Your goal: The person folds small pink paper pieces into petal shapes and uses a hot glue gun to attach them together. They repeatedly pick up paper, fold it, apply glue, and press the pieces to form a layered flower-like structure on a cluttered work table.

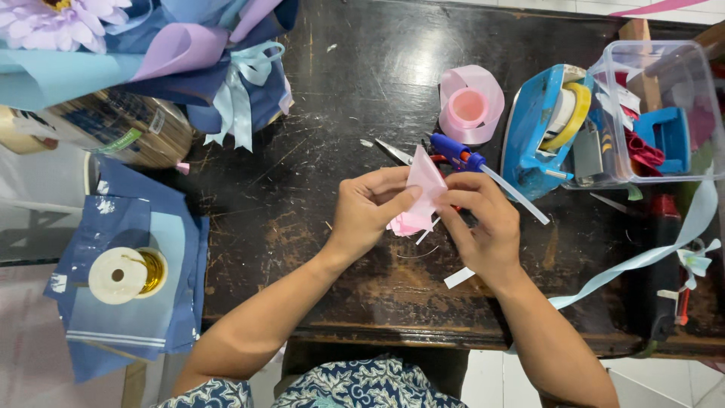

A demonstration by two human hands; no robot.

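Both my hands meet over the middle of a dark scratched wooden table [317, 181]. Between them is a small folded piece of pink ribbon [421, 187], pointed at the top and bunched at the bottom. My left hand [368, 213] pinches its left side with thumb and fingers. My right hand [482, 223] pinches its right side. Just behind the ribbon lies a blue glue gun [458, 154], and scissors [394, 152] lie beside it.
A roll of pink ribbon [471, 104] sits behind. A blue tape dispenser [545, 130] and a clear plastic box [655, 113] of supplies stand at the right. A light blue ribbon [642, 257] trails right. A wrapped bouquet [166, 53] lies at the back left, blue paper with a spool [121, 275] at the left.
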